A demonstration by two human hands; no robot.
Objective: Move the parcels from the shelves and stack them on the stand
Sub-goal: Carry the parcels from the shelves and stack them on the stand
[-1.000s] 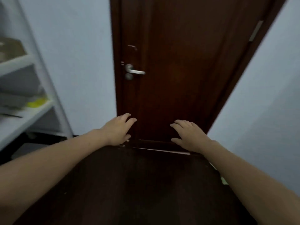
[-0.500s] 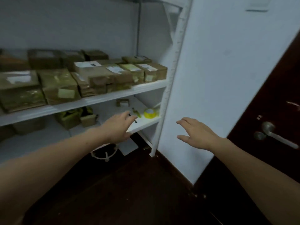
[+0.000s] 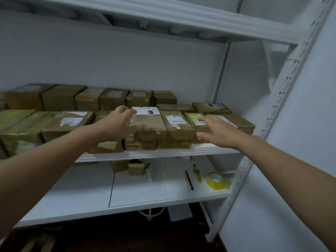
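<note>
Several brown cardboard parcels fill the middle shelf [image 3: 163,153] of a white rack. A parcel with a white label [image 3: 148,122] lies at the front centre on top of flatter ones. My left hand [image 3: 117,124] reaches out just left of it, fingers spread and holding nothing. Right of that parcel lies another labelled parcel [image 3: 177,127]. My right hand [image 3: 216,130] hovers with straight fingers over the parcels at the right end [image 3: 234,122], gripping nothing. The stand is out of view.
The lower shelf [image 3: 145,197] carries two small boxes [image 3: 131,167], a black pen [image 3: 189,180], a yellow-green marker [image 3: 197,172] and a yellow tape roll [image 3: 216,180]. A perforated white upright [image 3: 283,91] and a wall close off the right. An upper shelf [image 3: 181,17] hangs overhead.
My view has swung from the brown door to the rack and closed in on it. Both hands have risen from near the lower shelf to the parcels on the middle shelf.
</note>
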